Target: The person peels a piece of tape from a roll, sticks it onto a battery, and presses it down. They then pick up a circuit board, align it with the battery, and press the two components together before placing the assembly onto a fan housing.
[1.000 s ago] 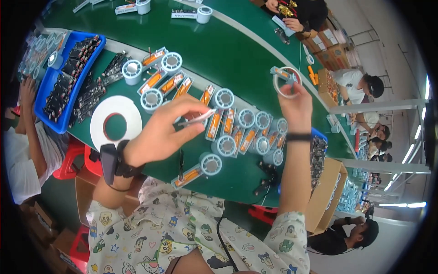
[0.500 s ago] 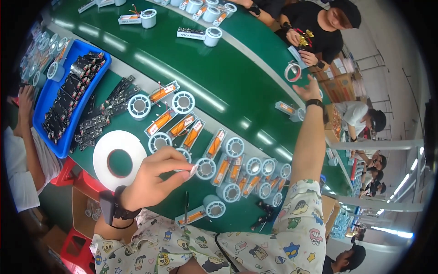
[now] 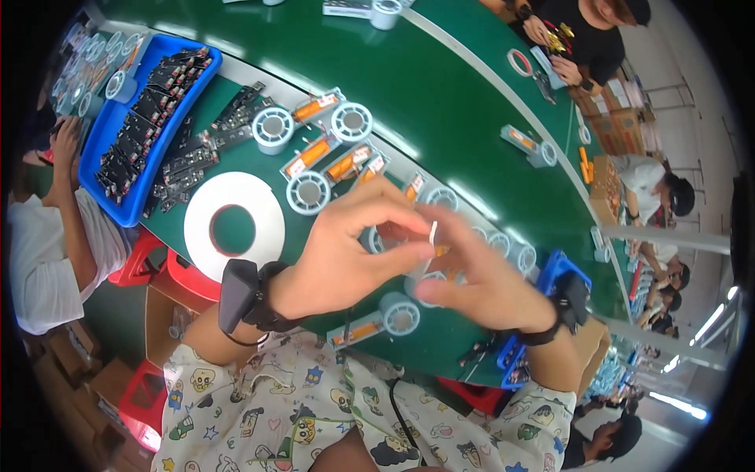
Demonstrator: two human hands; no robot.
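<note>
Above the near part of the green table my left hand [image 3: 346,248] pinches a small white strip [image 3: 433,232] between thumb and forefinger. Facing it, my right hand [image 3: 499,279] is blurred, its thumb and fingers apart around the strip's free side, with nothing visible in it. Beneath both hands lie several pale blue handheld fan bodies with orange cells, partly hidden. One such fan body [image 3: 399,313] rests just below my hands. A big white tape roll [image 3: 271,212] lies flat to the left of my left hand.
At the left, a blue tray [image 3: 101,185] holds many black circuit boards; loose boards [image 3: 189,169] lie beside it. A smaller blue bin [image 3: 515,358] stands at right. Across the green conveyor [image 3: 440,118], a co-worker [image 3: 582,39] handles parts. Another person [image 3: 55,259] sits at left.
My right hand has come back from its far reach over the conveyor to beside my left hand. My left hand, still pinching the white strip, has moved right. The whole view has shifted.
</note>
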